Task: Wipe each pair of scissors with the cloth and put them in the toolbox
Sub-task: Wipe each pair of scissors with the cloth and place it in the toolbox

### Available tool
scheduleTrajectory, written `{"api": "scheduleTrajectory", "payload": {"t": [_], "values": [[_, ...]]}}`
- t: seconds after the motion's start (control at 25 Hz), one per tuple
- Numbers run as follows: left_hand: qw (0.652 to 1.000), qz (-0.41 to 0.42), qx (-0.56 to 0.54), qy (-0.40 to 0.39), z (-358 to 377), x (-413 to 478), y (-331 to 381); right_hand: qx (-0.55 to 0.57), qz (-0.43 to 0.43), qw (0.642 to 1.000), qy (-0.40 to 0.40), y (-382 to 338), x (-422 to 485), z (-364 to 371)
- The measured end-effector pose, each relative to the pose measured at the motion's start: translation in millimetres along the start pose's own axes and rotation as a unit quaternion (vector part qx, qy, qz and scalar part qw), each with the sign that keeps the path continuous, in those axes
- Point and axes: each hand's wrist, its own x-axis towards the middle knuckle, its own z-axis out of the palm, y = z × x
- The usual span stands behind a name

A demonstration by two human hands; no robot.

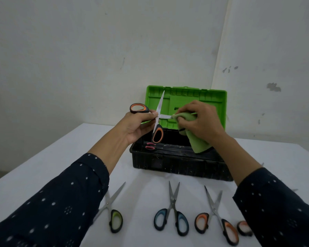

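My left hand (138, 124) holds a pair of orange-handled scissors (157, 133) spread wide open above the toolbox; one blade points up, the other points right. My right hand (201, 121) grips a green cloth (196, 139) bunched around that right-pointing blade. The toolbox (178, 166) is black with a green lid (212, 98) standing open. A pair with pink handles (150, 146) lies inside it.
On the white table (61, 157) near me lie green-handled scissors (114, 218), blue-handled scissors (173, 216) and orange-handled scissors (216, 218). Another orange handle (243, 228) shows beside my right sleeve. A white wall stands behind the toolbox.
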Motion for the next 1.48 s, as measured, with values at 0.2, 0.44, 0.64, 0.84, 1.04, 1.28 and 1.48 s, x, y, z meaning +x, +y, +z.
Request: {"api": "scheduleTrajectory", "payload": {"t": [0.2, 0.44, 0.64, 0.84, 1.04, 1.28, 1.48], "values": [[0.999, 0.027, 0.036, 0.006, 1.9, 3.4, 4.1, 0.017, -0.015, 0.999, 0.042, -10.0, 1.7, 6.9], [0.997, 0.039, 0.067, -0.001, -0.3, -0.9, 4.3, -0.089, -0.107, 0.989, 0.053, -12.0, -8.4, 30.8], [0.996, 0.03, 0.083, 0.017, -17.7, -1.4, 8.3, -0.081, -0.04, 0.995, 0.035, 13.1, -14.1, 20.4], [0.99, 0.01, 0.137, 0.013, -22.8, -3.7, 6.4, 0.016, 0.069, 0.985, 0.156, 18.7, -2.9, -5.4], [0.987, 0.027, 0.157, -0.016, -10.1, -4.3, 5.0, -0.021, -0.071, 0.984, 0.16, -17.0, 8.0, 7.6], [0.985, 0.033, 0.17, 0.013, 3.1, -6.8, 1.2, -0.101, -0.099, 0.985, 0.095, -13.5, -4.7, 42.0], [0.984, 0.034, 0.175, 0.025, -0.4, -0.6, 5.8, -0.078, -0.064, 0.993, 0.068, -6.0, -7.6, 38.8]]}}
